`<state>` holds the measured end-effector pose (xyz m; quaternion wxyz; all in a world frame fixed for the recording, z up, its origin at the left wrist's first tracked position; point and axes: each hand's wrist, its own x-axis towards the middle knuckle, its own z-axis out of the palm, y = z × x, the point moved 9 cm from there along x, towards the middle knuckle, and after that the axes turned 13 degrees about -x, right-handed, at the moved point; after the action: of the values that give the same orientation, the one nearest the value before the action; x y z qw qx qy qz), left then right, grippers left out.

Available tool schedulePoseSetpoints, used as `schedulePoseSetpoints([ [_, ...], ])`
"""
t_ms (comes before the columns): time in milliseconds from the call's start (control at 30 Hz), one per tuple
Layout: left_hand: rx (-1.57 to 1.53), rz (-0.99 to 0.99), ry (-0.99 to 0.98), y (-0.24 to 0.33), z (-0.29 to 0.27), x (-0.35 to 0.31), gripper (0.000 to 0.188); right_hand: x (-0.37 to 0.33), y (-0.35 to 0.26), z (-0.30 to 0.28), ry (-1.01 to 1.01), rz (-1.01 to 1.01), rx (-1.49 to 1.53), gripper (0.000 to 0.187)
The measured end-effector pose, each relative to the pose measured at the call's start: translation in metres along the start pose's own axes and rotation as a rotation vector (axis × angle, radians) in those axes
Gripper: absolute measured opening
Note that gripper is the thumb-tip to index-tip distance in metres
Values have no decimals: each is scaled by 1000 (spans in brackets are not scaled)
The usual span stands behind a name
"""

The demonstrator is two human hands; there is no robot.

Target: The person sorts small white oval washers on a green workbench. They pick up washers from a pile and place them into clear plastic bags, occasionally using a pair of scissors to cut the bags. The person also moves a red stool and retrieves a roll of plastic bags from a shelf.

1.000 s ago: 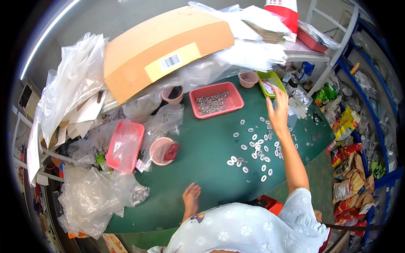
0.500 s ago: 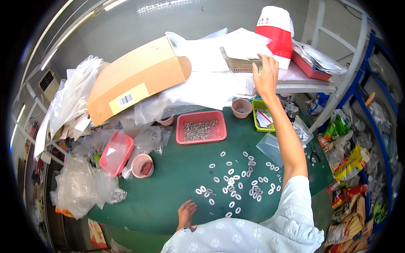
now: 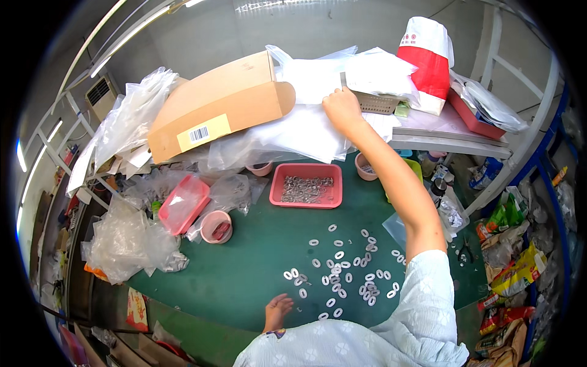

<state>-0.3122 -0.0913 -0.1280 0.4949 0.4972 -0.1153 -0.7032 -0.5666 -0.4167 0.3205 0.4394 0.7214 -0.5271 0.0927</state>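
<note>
My right hand (image 3: 342, 107) reaches up to the shelf, fingers curled at the left end of a beige perforated basket (image 3: 377, 103), over white sheets (image 3: 306, 128). What it grips, if anything, is hidden. White papers (image 3: 380, 68) lie on the basket. My left hand (image 3: 279, 307) hovers at the table's near edge, fingers apart and nothing in it. Between the arms many small white oval rings (image 3: 335, 276) lie scattered on the green table (image 3: 244, 269). Farther back, a pink tray (image 3: 337, 194) holds small metal parts (image 3: 306, 188).
A cardboard box (image 3: 214, 92) leans on the shelf at left. A red and white bag (image 3: 425, 64) and a red tray (image 3: 474, 116) sit at right. Pink cups (image 3: 216, 227), plastic bags (image 3: 125, 241) and pliers (image 3: 466, 249) lie about the table.
My right hand has moved left along the basket, from its right end to its left, and its fingers have curled. The whole view has shifted. My left hand stays near the table edge.
</note>
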Motion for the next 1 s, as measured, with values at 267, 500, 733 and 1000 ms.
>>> schedulePoseSetpoints([
  [267,20,-2,21,7,-10,-5,30,-5,19,-22,275,177,213,5],
  [500,-16,-37,-39,7,-10,-8,29,-15,20,-16,299,119,44,13],
  [733,-28,-52,7,14,-30,-9,27,-47,56,-74,475,446,85,16],
  [1000,25,-80,-19,21,-29,0,28,-101,86,-96,747,669,586,21],
])
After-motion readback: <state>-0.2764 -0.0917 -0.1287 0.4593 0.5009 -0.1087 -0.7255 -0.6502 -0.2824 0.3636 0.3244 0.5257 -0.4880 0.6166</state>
